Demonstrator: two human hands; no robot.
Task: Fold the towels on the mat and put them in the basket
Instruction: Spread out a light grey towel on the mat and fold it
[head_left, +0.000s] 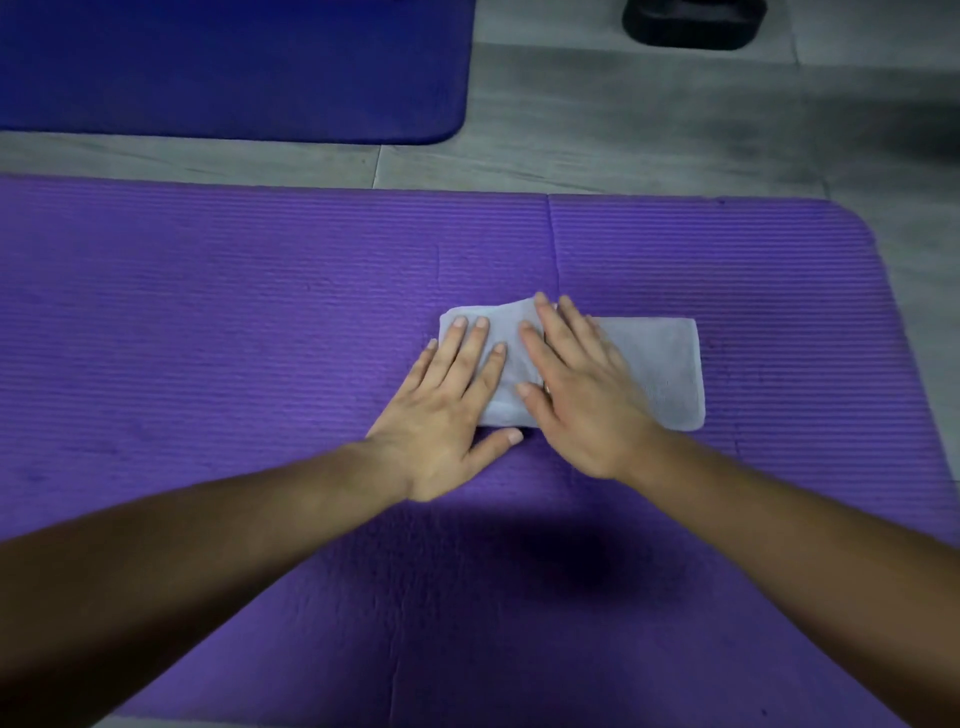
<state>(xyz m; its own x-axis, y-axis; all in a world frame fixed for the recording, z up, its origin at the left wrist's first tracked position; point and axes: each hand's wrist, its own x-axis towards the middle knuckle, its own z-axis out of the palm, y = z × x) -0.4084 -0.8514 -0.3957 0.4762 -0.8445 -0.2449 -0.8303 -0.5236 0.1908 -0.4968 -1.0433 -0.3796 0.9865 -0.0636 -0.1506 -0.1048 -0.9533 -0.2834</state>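
Midway through the folding step, judging by the white towel (660, 364), already doubled into a small oblong and lying near the middle of the purple mat (260, 312), slightly toward the mat's right end. Pressing down on it with both hands: left hand (447, 410) flat, fingers straight and spread, on the towel's end nearer the mat's left, thumb resting on the mat itself; right hand (582, 395) likewise flat and wide, fingers straight, laid across the towel's raised centre fold. Gripping nothing with either. Looks like smoothing a crease. Next, probably, calls for one more fold, or for pinching the bundle at its edges and lifting without spilling the layers. No basket anywhere in view, so no telling which way to carry it. Beyond the mat's far edge: grey floor (623, 130), a blue mat (234, 67) and a dark object (693, 23), cut off at the top.
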